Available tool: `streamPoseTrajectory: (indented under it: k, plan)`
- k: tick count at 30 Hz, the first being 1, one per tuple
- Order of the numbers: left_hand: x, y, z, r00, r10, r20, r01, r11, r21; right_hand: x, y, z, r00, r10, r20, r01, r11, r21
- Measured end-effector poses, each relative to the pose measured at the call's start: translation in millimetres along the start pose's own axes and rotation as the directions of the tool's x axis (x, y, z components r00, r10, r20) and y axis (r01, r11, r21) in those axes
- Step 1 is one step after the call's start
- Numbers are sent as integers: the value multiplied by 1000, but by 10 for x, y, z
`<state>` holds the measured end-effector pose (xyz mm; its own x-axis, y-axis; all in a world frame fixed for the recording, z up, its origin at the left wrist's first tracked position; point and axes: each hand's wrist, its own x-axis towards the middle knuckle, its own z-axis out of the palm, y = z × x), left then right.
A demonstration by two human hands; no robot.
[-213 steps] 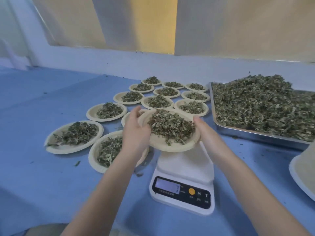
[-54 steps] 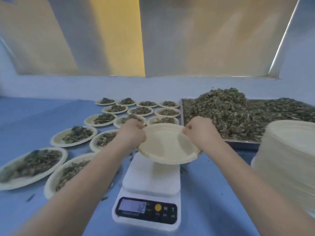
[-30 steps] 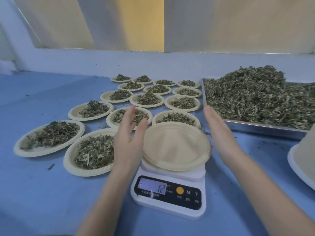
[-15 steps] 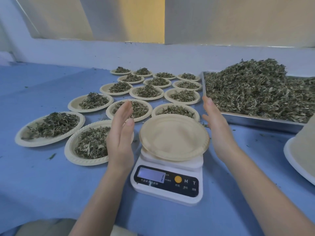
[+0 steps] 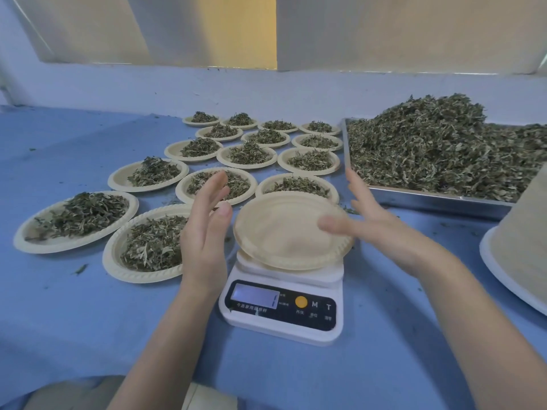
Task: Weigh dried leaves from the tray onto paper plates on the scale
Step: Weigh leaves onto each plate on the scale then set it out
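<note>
empty paper plate [image 5: 291, 232] seated on the scale [image 5: 282, 309], near the front edge of the bench [image 5: 74, 306] and roughly midway along it. your left hand [image 5: 205, 232] stands just beside the plate's left rim, fingers straight and spread, holding nothing; whether it touches the rim cannot be told. your right hand [image 5: 376, 229] hangs over the plate's right rim, fingers likewise spread and empty, thumb reaching in above the plate. the heap of dried leaves [image 5: 438, 146] fills the metal tray [image 5: 438, 201] toward the back right of the bench. the relation that governs the next move: the leaves lie beyond and to the right of your right hand, which is plainly the nearer grip; the tray's front rim runs left to right across that path. filled plates [image 5: 154, 244] occupy the bench to the left and behind the scale. a stack of spare plates [image 5: 521, 250] stands at the right edge. the scale's display is lit, its reading illegible.
</note>
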<state>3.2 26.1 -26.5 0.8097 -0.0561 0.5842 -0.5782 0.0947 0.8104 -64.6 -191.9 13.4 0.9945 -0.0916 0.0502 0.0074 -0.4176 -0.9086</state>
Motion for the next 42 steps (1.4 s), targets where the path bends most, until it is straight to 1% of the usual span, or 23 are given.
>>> streamPoseTrajectory:
  k: [2,4,8,12,15,17,18,19,20,21,23,25,30,32,33,36,37,38,40,41,42]
  plan:
    - [2,4,2,1000,-1,3,1,1000,-6,-191,95,-46,996,47,81,-42,997,-68]
    - [2,11,4,1000,1,3,0,1000,-15,-362,209,-13,990,76,120,-64,993,-99]
    - [2,27,3,1000,2,2,-2,999,-36,-465,314,76,987,109,115,-89,981,-171]
    - [-11,36,-9,1000,-17,-20,16,998,-63,-370,254,116,975,187,122,-159,965,-209]
    - [-16,54,-1,999,-24,-22,22,998,-62,-380,268,98,968,195,158,-161,966,-204]
    - [-19,54,4,999,-31,-27,29,998,-59,-360,268,105,975,153,161,-139,986,-94]
    - [-21,54,2,999,-33,-33,31,998,-61,-366,266,132,986,114,123,-122,991,62]
    - [-21,55,-1,999,-35,-38,33,998,-62,-379,304,107,997,53,63,-65,977,205]
    - [-23,59,-3,999,-37,-40,35,997,-63,-385,335,74,999,14,-45,2,944,331]
    - [-24,64,4,998,-39,-41,37,997,-64,-363,332,66,991,14,-131,37,924,381]
    - [-29,79,6,998,-45,-47,42,997,-67,-321,304,97,990,59,-128,7,886,463]
    - [-31,80,3,997,-51,-52,46,996,-81,-321,272,108,978,126,-169,-22,858,514]
    - [-8,111,35,995,-101,-21,99,990,-99,-281,360,145,981,115,-155,-30,885,465]
    - [25,157,50,990,-139,20,141,984,-109,-264,321,172,975,123,-186,-35,908,417]
    - [61,193,54,989,-144,46,147,985,-85,-241,281,164,967,129,-218,-36,922,385]
    - [270,340,128,966,-161,204,144,985,97,-139,128,74,916,121,-383,18,940,340]
    - [354,406,197,950,-163,267,121,978,168,-98,56,21,897,115,-428,57,928,368]
    - [440,470,299,932,-163,323,92,970,225,-47,-22,-46,891,125,-436,91,893,442]
    - [610,575,600,895,-192,402,74,954,291,89,-182,-178,912,144,-383,130,786,604]
    - [687,615,784,871,-227,435,95,948,305,162,-248,-238,914,135,-382,138,784,606]
    - [761,636,974,841,-274,467,139,943,303,248,-292,-301,904,118,-410,141,825,548]
